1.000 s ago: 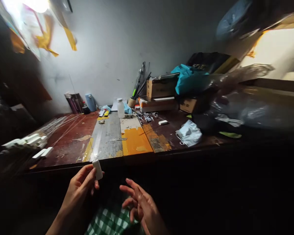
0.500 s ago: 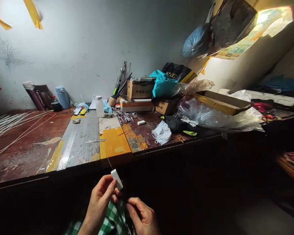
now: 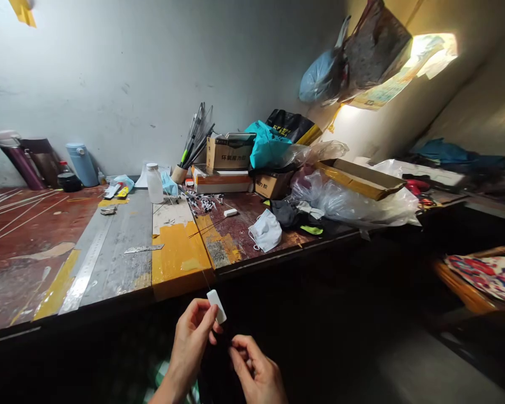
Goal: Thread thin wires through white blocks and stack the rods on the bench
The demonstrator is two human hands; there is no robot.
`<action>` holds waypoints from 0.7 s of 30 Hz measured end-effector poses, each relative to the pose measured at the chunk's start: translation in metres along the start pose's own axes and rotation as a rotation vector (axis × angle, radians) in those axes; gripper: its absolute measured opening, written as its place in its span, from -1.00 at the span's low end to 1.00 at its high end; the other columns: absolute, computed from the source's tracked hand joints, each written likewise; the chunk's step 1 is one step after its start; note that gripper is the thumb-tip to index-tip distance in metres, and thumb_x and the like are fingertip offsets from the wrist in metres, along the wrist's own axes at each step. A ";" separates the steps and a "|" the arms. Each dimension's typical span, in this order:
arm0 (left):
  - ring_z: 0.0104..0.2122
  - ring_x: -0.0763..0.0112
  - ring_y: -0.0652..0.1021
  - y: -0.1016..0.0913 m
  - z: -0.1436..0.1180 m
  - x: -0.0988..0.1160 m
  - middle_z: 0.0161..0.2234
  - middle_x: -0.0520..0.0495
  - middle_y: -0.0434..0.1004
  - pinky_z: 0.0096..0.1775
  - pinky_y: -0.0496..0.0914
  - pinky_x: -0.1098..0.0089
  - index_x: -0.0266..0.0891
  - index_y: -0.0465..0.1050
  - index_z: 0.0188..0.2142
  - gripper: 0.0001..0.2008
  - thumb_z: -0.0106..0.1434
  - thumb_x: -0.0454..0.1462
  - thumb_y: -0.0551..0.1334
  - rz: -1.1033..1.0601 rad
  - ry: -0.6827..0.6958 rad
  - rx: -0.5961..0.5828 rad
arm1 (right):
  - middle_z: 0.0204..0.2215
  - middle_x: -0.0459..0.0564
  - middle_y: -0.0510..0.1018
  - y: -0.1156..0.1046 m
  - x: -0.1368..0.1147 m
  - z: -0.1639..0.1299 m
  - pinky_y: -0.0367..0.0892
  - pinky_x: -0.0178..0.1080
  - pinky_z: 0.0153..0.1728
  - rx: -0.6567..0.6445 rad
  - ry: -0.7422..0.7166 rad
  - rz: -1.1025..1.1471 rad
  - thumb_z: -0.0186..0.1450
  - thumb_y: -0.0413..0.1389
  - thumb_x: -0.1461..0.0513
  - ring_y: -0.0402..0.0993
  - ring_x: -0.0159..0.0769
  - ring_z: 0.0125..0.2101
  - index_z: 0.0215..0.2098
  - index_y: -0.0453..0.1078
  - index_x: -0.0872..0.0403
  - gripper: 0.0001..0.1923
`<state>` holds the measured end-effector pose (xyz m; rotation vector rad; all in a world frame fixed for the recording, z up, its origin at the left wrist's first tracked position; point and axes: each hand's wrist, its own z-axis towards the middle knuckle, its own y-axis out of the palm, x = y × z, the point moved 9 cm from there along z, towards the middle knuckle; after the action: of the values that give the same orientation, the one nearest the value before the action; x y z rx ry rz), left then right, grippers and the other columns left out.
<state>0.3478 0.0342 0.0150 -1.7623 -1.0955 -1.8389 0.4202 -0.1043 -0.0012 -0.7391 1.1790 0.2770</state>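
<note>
Below the front edge of the worn, paint-stained wooden workbench [image 3: 33,269], the left hand [image 3: 192,336] pinches a small white rectangular block [image 3: 217,306] between thumb and fingertips, holding it tilted in the air just off the bench edge. A thin dark wire [image 3: 200,269] runs up from the block's top end toward the bench. The right hand [image 3: 256,373] sits just beside and below the left, its fingers curled inward with the thumb and forefinger drawn together; whether they grip anything is too dark to tell.

On the bench, a long steel ruler [image 3: 86,269] lies along a grey strip, next to a patch of yellow paint [image 3: 179,255]. A crumpled pale-blue face mask [image 3: 265,230] rests near the front edge. Further back stand a translucent white plastic bottle [image 3: 154,183], a cup of pens and brushes [image 3: 189,151], a light-blue flask [image 3: 81,164] and stacked cardboard boxes [image 3: 227,163]. A teal plastic bag [image 3: 267,148] lies on the boxes, and clear plastic sheeting [image 3: 353,205] is heaped to the right.
</note>
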 end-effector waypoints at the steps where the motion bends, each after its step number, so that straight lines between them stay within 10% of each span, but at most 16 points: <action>1: -0.65 0.54 0.38 0.003 0.003 -0.001 -0.61 0.02 0.45 -0.59 0.26 0.56 -0.31 0.38 -0.38 -0.59 0.10 0.03 0.31 -0.003 -0.002 -0.011 | -0.60 -0.12 0.46 -0.002 -0.002 0.002 0.27 -0.45 -0.56 -0.007 -0.018 -0.014 0.30 0.05 -0.01 0.37 -0.41 -0.62 -0.31 0.47 0.03 -0.68; 21: -0.65 0.48 0.42 0.001 0.025 -0.022 -0.66 0.04 0.41 -0.62 0.26 0.54 -0.29 0.35 -0.42 -0.64 0.16 -0.01 0.28 0.069 -0.035 -0.011 | -0.51 -0.07 0.45 0.008 -0.008 0.027 0.27 -0.40 -0.45 -0.113 -0.042 -0.076 0.38 -0.05 0.07 0.39 -0.35 -0.50 -0.32 0.45 0.05 -0.68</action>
<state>0.3684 0.0469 -0.0077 -1.8216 -1.0264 -1.7828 0.4324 -0.0794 0.0079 -0.8705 1.0998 0.2963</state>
